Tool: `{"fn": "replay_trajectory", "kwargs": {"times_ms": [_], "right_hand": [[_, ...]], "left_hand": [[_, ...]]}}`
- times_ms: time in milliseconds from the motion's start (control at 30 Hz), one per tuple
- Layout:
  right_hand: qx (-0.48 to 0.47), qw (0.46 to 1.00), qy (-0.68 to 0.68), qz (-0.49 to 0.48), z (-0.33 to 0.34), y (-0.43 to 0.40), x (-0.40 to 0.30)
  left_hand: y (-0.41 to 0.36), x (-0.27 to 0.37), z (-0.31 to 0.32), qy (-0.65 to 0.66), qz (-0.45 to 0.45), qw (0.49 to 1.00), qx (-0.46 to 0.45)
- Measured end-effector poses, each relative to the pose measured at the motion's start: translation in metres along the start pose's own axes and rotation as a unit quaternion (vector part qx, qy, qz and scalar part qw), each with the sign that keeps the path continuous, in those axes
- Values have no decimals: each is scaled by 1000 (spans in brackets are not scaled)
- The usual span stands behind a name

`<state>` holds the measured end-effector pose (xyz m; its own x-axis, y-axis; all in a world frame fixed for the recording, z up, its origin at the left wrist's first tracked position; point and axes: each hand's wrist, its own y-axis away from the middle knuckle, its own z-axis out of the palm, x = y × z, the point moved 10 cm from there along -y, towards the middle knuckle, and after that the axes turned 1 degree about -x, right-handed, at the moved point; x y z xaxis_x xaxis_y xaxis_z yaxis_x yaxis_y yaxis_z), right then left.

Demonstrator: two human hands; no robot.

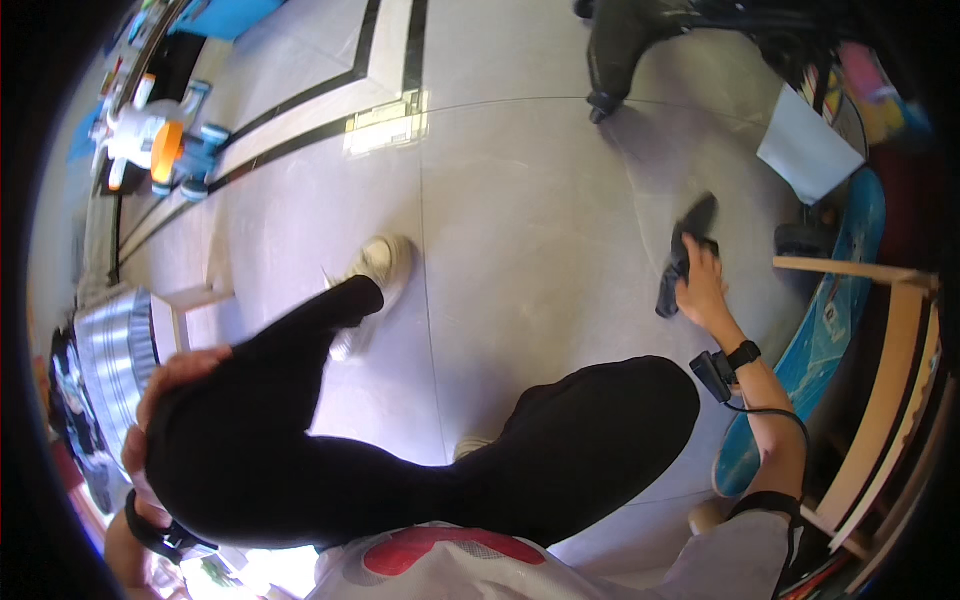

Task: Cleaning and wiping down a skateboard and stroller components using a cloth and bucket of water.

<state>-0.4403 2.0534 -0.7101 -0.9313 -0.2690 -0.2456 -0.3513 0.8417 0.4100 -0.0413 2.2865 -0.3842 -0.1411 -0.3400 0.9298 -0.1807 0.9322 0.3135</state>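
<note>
My right hand (pixel 703 291) is low at the right, with thumb and fingers around a black elongated object (pixel 673 279), perhaps a shoe. Blur hides its details, and I cannot tell if it touches the floor. A small black device on a cable is strapped near my right wrist. My left hand (pixel 154 420) rests against my bent left knee (pixel 217 442), in black trousers. It holds nothing, and part of it is hidden behind the leg. A pale shoe (pixel 382 259) is on my foot, on the grey tiled floor (pixel 510 247).
A blue skateboard (pixel 832 330) lies along the right, beside a wooden furniture frame (pixel 874 390). Above it are a white sheet (pixel 810 146) and a black wheeled base (pixel 619 56). A wheeled toy (pixel 169 146) stands upper left; striped fabric (pixel 120 367) is below.
</note>
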Motion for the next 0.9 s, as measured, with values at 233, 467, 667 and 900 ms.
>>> {"fn": "replay_trajectory", "kwargs": {"times_ms": [233,467,667,900], "right_hand": [[-205,964,16,167,108,10,-14],[-240,940,-158,181,133,-100,-293],[-245,653,-712,-75,104,-283,-529],[-222,774,-570,-167,-36,-278,-552]], "left_hand": [[-54,-34,-45,-114,84,986,-87],[-113,-24,-87,-25,168,959,-228],[-184,-33,-124,93,187,921,-330],[-312,-60,-197,-130,284,923,-225]]}}
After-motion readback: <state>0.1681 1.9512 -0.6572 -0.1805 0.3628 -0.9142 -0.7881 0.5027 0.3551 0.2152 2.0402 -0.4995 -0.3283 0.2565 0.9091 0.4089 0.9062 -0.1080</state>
